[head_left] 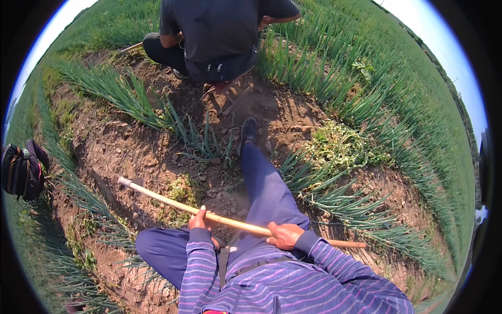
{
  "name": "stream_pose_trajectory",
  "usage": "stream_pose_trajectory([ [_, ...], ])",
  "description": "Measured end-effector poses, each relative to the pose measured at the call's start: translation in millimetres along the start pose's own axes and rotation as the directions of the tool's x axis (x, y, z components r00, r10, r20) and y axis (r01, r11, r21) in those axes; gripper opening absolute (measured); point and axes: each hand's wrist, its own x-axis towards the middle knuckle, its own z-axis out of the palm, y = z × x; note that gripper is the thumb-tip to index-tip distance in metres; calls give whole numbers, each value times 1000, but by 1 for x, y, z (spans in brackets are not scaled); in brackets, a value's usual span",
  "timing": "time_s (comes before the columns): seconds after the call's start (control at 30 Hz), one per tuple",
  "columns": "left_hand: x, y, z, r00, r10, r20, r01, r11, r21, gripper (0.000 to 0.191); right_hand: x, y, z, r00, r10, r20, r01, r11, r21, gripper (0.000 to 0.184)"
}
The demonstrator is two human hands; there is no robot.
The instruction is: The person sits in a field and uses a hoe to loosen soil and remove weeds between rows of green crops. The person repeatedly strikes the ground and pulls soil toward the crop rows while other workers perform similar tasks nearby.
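Note:
A long wooden handle (235, 223) lies slantwise across my lap, its far end at the left over bare soil. That end has a greyish metal socket (125, 181); a flat blade seems to sit beside it, partly hidden by glare and soil. My left hand (200, 219) grips the handle near its middle, thumb on top. My right hand (286, 235) is closed round it nearer the plain butt end, which sticks out to the right past my sleeve. Green onion plants (204, 145) grow in front of my outstretched foot and to its left.
Another person (217, 35) sits ahead with their back to me, on a low stool (235, 94). Onion rows (353, 212) run on both sides. A pile of pulled weeds (339, 145) lies at the right. At the far left is a person or bag in dark cloth (23, 170).

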Motion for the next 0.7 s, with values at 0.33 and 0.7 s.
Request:
stream_pose_trajectory([
  [0.33, -7, 2, 7, 1000, 22, -15, -21, 999, 30, 29, 1, -1, -1, 1000, 2, 3, -2, 1000, -8, 38],
  [0.7, -11, 2, 9, 999, 49, -14, -48, 995, 84, 33, 2, -6, 0, 1000, 8, -4, -8, 998, -54, 39],
])
